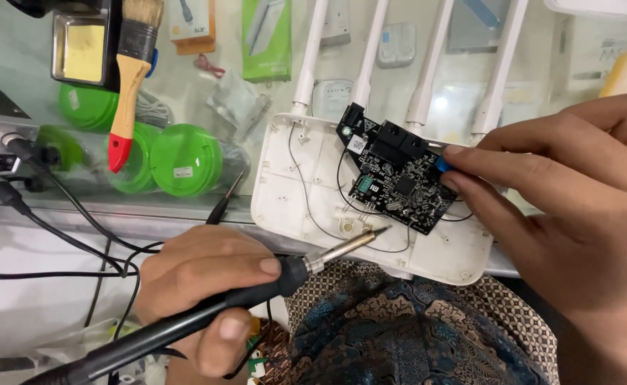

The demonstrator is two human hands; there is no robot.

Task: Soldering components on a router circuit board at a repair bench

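A: Where is the circuit board from the hands?

B: The black circuit board lies tilted on a white plastic router shell at the worktop edge. The right hand pinches its right edge, fingers closed. The left hand grips a black soldering iron; its metal tip points up-right, just beside the board's lower edge.

A: Textures?

B: Matte board, smooth shell, thin black wires.
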